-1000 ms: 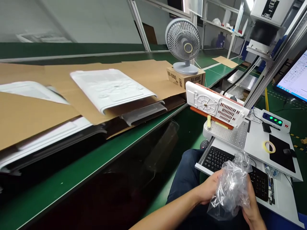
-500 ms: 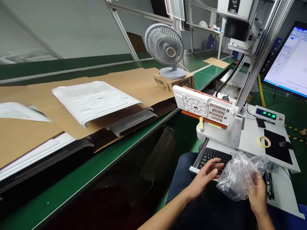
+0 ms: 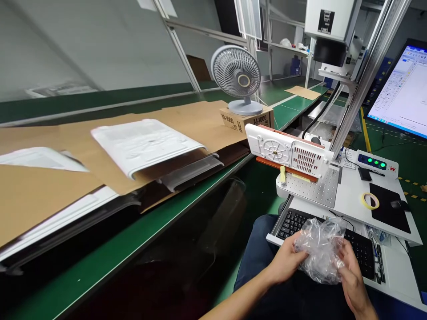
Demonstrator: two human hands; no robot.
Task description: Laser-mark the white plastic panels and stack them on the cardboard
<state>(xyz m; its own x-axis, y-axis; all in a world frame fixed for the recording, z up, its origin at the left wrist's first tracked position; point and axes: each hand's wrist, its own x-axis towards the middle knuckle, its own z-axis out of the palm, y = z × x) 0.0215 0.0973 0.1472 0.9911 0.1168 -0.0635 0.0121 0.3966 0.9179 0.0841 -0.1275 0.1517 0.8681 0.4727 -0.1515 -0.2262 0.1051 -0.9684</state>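
A crumpled clear plastic bag (image 3: 320, 251) is squeezed between my two hands above my lap, in front of the keyboard drawer. My left hand (image 3: 287, 259) presses against its left side, the fingertips partly behind the plastic. On the other side my right hand (image 3: 350, 271) grips the bag with curled fingers. Just beyond, a black keyboard (image 3: 293, 223) lies in the drawer, partly covered by the bag. A white plastic panel (image 3: 287, 150) with a round grille and slots stands on edge in an orange fixture (image 3: 287, 170) over the perforated metal plate (image 3: 312, 186).
White panels (image 3: 150, 144) and cardboard sheets (image 3: 196, 113) are stacked on the green bench at left. A grey fan (image 3: 236, 73) stands on a carton (image 3: 233, 121). Yellow tape (image 3: 370, 201) lies by a black mouse pad (image 3: 390, 209). A monitor (image 3: 402, 89) is at right.
My left hand has come onto the bag, which was in my right hand alone. The bag is bunched smaller and has shifted left, uncovering more of the keyboard. The view has tilted slightly.
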